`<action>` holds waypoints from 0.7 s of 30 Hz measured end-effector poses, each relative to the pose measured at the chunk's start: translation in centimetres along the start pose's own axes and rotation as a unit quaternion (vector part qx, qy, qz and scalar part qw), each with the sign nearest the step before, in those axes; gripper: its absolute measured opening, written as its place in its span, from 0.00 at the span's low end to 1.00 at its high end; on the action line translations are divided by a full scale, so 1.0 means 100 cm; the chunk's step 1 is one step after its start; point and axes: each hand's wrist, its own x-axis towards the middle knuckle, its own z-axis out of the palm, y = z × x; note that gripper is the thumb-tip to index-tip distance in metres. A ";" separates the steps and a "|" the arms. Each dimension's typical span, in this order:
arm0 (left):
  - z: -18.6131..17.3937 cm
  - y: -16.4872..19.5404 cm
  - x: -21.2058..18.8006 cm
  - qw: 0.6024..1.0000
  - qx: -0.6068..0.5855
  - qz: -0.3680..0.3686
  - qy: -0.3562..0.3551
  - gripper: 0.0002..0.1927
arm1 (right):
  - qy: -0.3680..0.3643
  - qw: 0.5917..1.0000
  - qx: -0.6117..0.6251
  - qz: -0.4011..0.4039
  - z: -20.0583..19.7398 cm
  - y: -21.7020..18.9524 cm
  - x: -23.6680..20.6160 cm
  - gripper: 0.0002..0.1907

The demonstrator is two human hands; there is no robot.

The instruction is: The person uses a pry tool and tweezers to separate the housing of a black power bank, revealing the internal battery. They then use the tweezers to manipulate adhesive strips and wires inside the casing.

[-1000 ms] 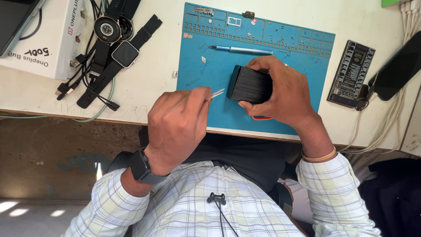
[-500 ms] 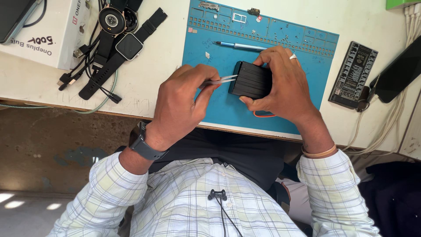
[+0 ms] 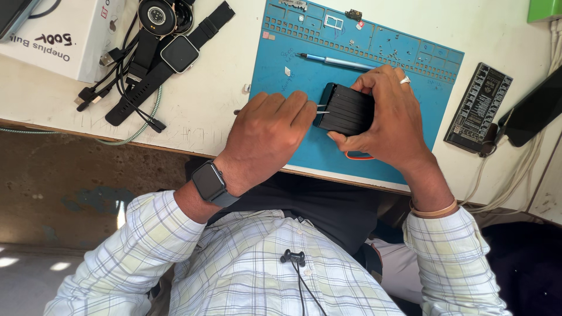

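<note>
- Fine tweezers [image 3: 322, 109] are pinched in the closed left hand [image 3: 266, 137], tips set against the edge of the ribbed black case [image 3: 346, 109].
- The case is clamped steady by the right hand [image 3: 389, 126] over the blue work mat [image 3: 281, 88], which catches small parts.

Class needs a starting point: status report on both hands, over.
Left hand pinching tweezers, tips at black ribbed case. Right hand gripping case over blue mat. Nothing in the way.
</note>
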 end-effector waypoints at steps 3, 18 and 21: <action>-0.001 -0.001 0.002 1.000 -0.009 0.014 -0.005 0.07 | -0.002 1.000 0.001 0.008 0.000 -0.003 -0.002 0.41; 0.009 -0.040 0.024 0.927 -0.366 -0.040 -0.074 0.03 | 0.004 1.000 0.009 -0.007 0.001 -0.001 0.000 0.42; 0.016 -0.047 0.030 0.920 -0.382 -0.023 -0.085 0.04 | -0.011 1.000 0.025 0.013 0.000 -0.001 0.002 0.41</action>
